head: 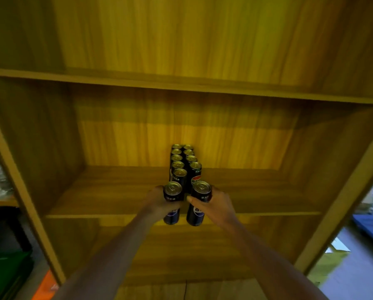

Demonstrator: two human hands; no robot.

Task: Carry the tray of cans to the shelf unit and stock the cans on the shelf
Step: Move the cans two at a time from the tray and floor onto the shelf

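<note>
A wooden shelf unit fills the view; its middle shelf board (107,191) holds two rows of several dark slim cans (181,161) running from the back wall toward the front. My left hand (157,201) grips one dark can (172,202) upright at the shelf's front edge, in line with the left row. My right hand (217,204) grips another dark can (198,204) upright beside it, in line with the right row. Both held cans hang slightly below the shelf edge. No tray is in view.
An upper shelf board (181,85) spans above. The unit's side panels (19,180) frame the bay. Green and orange boxes (6,276) lie on the floor at lower left. A blue object (369,226) sits on the floor at right.
</note>
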